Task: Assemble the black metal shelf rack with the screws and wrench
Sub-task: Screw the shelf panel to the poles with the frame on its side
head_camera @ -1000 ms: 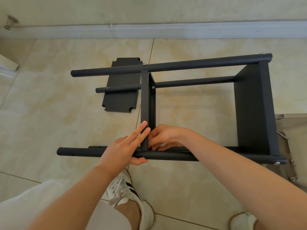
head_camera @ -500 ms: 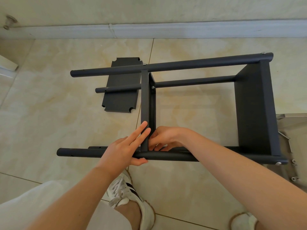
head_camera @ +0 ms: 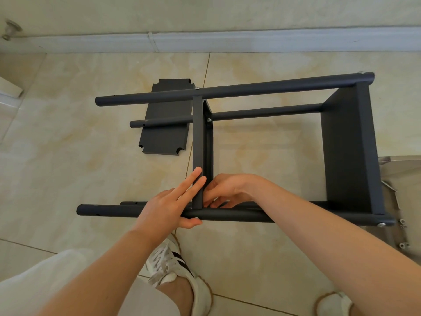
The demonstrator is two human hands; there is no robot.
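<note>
Barely anything has moved: the right hand [head_camera: 227,190], fingers curled, fidgets at the joint, and whatever it holds is hidden. Straight-fingered, the left hand [head_camera: 168,206] still braces the middle shelf [head_camera: 197,133] against the near pole [head_camera: 239,215] of the rack [head_camera: 350,144], which lies on the floor [head_camera: 68,156]; fastening likely continues.

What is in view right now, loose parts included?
poles: four, black, running left to right
fitted panels: two, black, between the poles, at the middle and the right end
loose panel: one, black, flat on the floor beyond the poles
screws: several, silvery, on the tray
tray: one, silvery, right edge
door stop: one, metal, top left
shoes: two, white, bottom
hands: two, bare; left hand flat against the middle panel, right hand curled at its near joint
</note>
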